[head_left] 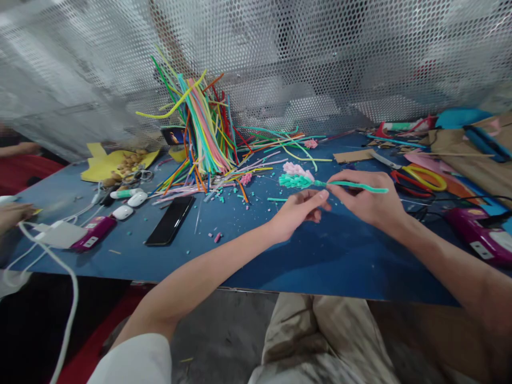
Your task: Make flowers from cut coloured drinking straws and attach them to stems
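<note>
My right hand (366,200) pinches the stem of a teal pipe cleaner flower near its base. The free end of the teal stem (362,186) runs out to the right across that hand. Pale pink fluffy loops (298,170) and teal fluffy loops (295,182) form the flower's head, which points left. Just below the stem is my left hand (304,210), its fingers loosely curled with the thumb stretched toward the right fingertips. Nothing shows between its fingers. A short teal piece (277,199) lies on the blue table left of it.
A tall bundle of coloured pipe cleaners (208,128) stands at the back, with loose ones around it. Scissors (420,178) lie on the right, near a purple power strip (478,234). A black phone (170,220) rests at left. Another person's hand (16,216) is at far left.
</note>
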Demonstrator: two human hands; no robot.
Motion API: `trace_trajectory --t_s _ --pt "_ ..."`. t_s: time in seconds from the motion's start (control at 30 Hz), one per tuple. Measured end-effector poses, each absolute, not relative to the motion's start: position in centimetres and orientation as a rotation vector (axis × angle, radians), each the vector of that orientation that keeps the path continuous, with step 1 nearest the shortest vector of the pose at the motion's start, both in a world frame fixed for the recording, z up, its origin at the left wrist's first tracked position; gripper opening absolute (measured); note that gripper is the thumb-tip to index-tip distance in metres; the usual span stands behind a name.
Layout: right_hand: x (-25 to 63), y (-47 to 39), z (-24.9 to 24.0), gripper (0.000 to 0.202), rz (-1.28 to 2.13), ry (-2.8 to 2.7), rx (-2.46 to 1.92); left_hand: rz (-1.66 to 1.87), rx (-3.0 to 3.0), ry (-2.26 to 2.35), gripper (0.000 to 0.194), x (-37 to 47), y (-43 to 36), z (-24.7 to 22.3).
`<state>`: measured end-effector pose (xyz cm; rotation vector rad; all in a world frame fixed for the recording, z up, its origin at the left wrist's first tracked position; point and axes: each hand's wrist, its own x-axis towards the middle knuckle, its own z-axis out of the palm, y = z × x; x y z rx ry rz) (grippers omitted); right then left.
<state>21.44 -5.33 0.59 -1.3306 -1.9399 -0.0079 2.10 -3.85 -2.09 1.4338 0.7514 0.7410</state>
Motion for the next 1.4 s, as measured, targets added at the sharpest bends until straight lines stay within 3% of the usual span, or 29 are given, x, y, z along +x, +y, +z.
trace_trajectory --t_s 0.1,0.23,0.47,0.93,1.4 --pt "22.1 -4.9 0.6 0.014 -0.001 -1.966 -1.412 0.667 2.078 0.779 0.039 1.3 -4.2 -1.4" --pt "22.3 -4.6 0.2 0.015 -0.047 -2.015 -1.463 0.886 2.867 0.704 0.026 0.2 -3.4 -0.3" --pt "22.2 -4.7 -0.5 0.016 0.025 -2.121 -1.456 0.778 3.186 0.847 0.029 -0.6 -1.3 -0.7" --pt "22.7 -4.4 -1.3 0.019 0.143 -2.213 -1.203 0.585 2.991 1.01 0.034 -0.3 -1.4 -2.1" --pt "23.8 -4.9 -0.3 0.022 -0.529 -2.503 -0.819 0.533 1.976 0.742 0.031 0.0 -1.4 -0.4"
